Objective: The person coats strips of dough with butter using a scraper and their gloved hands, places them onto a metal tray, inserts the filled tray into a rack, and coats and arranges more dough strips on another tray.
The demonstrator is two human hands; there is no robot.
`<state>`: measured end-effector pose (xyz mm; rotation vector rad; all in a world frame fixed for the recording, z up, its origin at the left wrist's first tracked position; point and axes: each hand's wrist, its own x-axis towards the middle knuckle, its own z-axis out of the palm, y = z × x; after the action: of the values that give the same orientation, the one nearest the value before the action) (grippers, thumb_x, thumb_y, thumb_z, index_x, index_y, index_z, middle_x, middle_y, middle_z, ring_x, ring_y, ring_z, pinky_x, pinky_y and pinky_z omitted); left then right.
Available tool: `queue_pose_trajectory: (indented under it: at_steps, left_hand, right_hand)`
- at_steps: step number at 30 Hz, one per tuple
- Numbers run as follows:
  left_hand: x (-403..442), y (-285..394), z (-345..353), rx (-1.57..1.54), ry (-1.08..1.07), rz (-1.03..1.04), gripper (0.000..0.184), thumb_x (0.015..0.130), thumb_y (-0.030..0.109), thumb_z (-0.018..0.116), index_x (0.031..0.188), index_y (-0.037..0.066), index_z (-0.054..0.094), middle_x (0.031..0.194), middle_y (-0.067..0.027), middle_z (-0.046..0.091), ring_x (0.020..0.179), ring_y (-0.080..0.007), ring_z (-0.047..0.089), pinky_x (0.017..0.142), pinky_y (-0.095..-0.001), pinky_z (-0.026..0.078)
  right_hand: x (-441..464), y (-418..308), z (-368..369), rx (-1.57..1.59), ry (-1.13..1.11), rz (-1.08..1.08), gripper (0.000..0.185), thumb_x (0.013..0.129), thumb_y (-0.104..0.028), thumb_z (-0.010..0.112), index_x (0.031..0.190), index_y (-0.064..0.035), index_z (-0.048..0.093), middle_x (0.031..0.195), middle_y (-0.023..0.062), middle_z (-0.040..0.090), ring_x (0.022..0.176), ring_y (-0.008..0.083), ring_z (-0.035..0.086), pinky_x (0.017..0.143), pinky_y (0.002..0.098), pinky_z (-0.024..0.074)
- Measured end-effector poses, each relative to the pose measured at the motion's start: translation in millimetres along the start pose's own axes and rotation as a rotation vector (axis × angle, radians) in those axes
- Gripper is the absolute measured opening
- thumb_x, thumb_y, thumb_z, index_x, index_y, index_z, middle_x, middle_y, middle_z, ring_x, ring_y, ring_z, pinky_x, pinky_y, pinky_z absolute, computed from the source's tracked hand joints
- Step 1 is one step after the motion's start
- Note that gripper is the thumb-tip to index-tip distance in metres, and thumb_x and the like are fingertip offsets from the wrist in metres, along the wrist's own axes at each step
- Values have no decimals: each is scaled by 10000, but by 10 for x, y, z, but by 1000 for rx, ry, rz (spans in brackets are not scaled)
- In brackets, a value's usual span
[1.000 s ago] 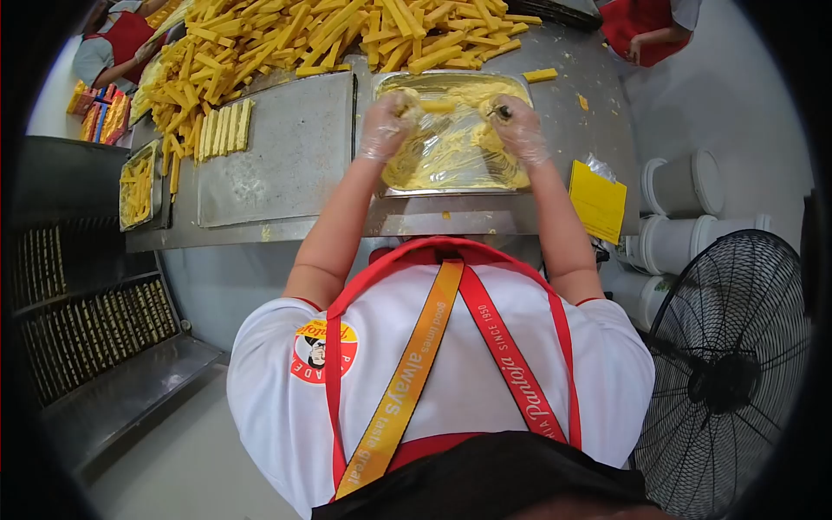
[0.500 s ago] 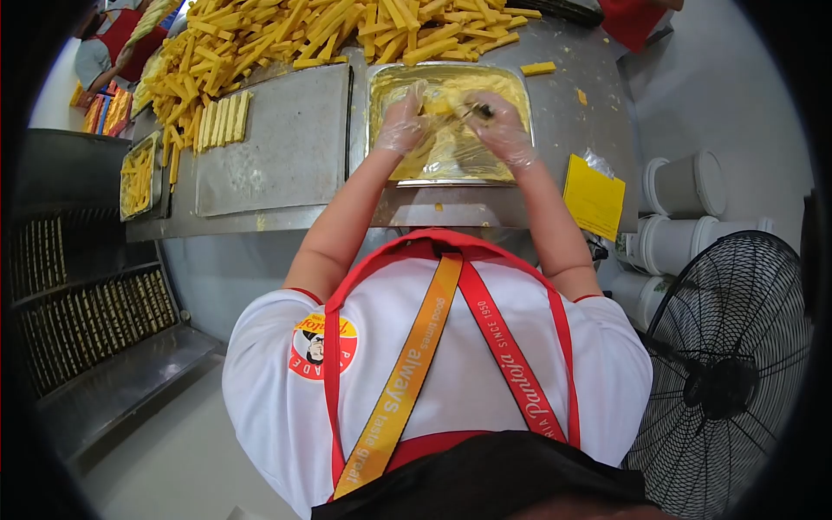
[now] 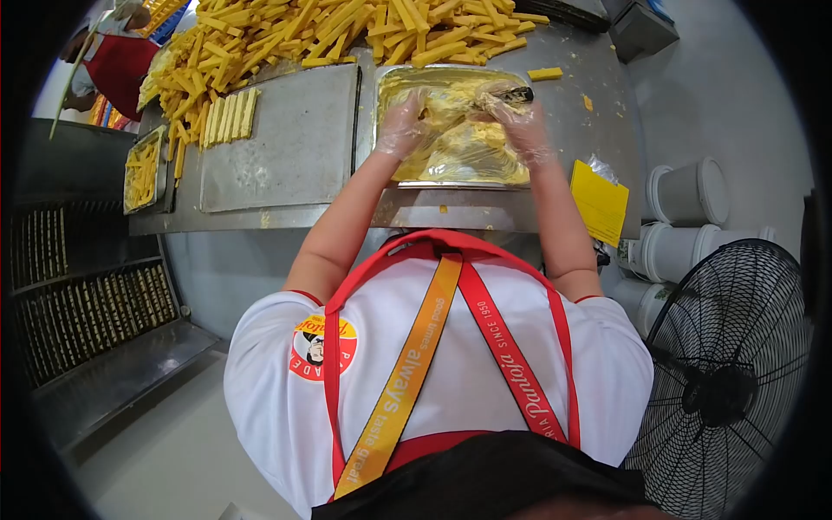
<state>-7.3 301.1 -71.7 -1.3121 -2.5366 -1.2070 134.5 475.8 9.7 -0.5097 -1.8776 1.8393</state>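
Both my hands wear clear plastic gloves over a metal tray (image 3: 459,184) smeared with pale yellow cream (image 3: 468,143). My right hand (image 3: 520,126) is closed around a dark-handled tool (image 3: 517,94), whose far end is lost in the cream. At the left side of the tray, my left hand (image 3: 404,126) has its fingers bent over the cream; whether it holds a stick is too small to tell. Behind the tray lies a large heap of yellow sticks (image 3: 321,30). Left of it, several cream-coated sticks (image 3: 230,119) sit in a row on a flat metal sheet (image 3: 277,156).
A small tray of sticks (image 3: 141,178) is at the table's left end. One loose stick (image 3: 545,74) and a yellow sheet (image 3: 598,204) lie on the right. White buckets (image 3: 689,192) and a black fan (image 3: 719,381) stand right, a rack (image 3: 95,329) left. A co-worker (image 3: 117,69) is at upper left.
My hands came together over the tray, then my right hand moved back to the right and its tool turned. The co-worker at upper left shifted; the one at upper right left view.
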Motion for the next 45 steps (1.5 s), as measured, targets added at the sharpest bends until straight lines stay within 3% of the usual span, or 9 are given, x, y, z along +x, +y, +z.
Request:
queue_pose_trajectory:
  at_steps: [1, 7, 13, 19, 22, 28, 37, 42, 45]
  left_hand:
    - [-16, -29, 14, 14, -8, -7, 527, 714, 161, 696, 1190, 53, 498, 856, -218, 635, 804, -430, 598, 685, -476, 473]
    - [12, 13, -86, -77, -14, -158, 511, 666, 174, 741, 1123, 35, 558, 904, -206, 654, 833, -386, 630, 722, -430, 497]
    - [26, 141, -217, -135, -110, -436, 366, 637, 247, 771, 911, 21, 682, 829, -193, 672, 751, -302, 658, 710, -377, 512]
    - [-13, 180, -273, -172, -162, -473, 331, 626, 274, 764, 849, 39, 699, 789, -179, 677, 718, -290, 656, 694, -372, 514]
    - [-19, 142, -266, -190, -158, -462, 323, 625, 282, 765, 839, 48, 703, 794, -180, 678, 719, -296, 656, 697, -373, 515]
    - [-84, 139, -307, -108, -228, -414, 319, 651, 289, 766, 839, 44, 688, 799, -172, 677, 735, -312, 653, 688, -368, 512]
    - [-171, -171, -202, 165, -22, 541, 205, 813, 118, 586, 1016, 106, 604, 748, -147, 597, 695, -336, 599, 610, -441, 482]
    - [-199, -224, -183, 158, -54, 512, 142, 824, 109, 569, 960, 92, 604, 760, -153, 600, 697, -345, 599, 623, -436, 485]
    - [-206, -163, -204, 46, -68, 345, 201, 782, 156, 634, 970, 88, 612, 756, -156, 600, 700, -337, 603, 629, -433, 477]
  right_hand:
    - [-4, 104, 21, 201, -40, -4, 209, 795, -132, 692, 941, 8, 637, 847, 64, 661, 797, 137, 633, 705, 271, 516]
    - [244, 395, -277, -123, 112, 128, 243, 814, -74, 681, 1020, 43, 628, 925, 95, 667, 778, 157, 655, 670, 272, 524]
    - [-44, 340, 49, 167, 56, -141, 191, 803, -118, 684, 950, -1, 647, 878, 53, 663, 798, 125, 612, 728, 276, 496]
    - [47, 308, -34, -550, 104, -158, 182, 803, -108, 686, 957, -16, 651, 880, 37, 665, 791, 126, 604, 748, 286, 490]
    - [-102, 279, 135, -100, 49, -109, 191, 813, -149, 676, 943, -10, 660, 855, 42, 667, 781, 127, 607, 738, 284, 490]
    - [90, 436, -21, -195, 118, -33, 207, 793, -166, 692, 921, -5, 664, 836, 42, 665, 755, 137, 622, 704, 279, 495]
    - [225, 291, -31, 201, 34, 97, 202, 819, -89, 650, 954, 60, 624, 903, 131, 651, 767, 211, 663, 638, 303, 577]
    - [259, 186, -2, -78, 136, 194, 193, 824, -96, 635, 941, 55, 611, 892, 112, 644, 760, 193, 655, 621, 301, 574]
    - [131, 39, 154, 149, -13, 108, 181, 823, -101, 639, 937, 38, 616, 895, 103, 647, 745, 193, 645, 628, 300, 573]
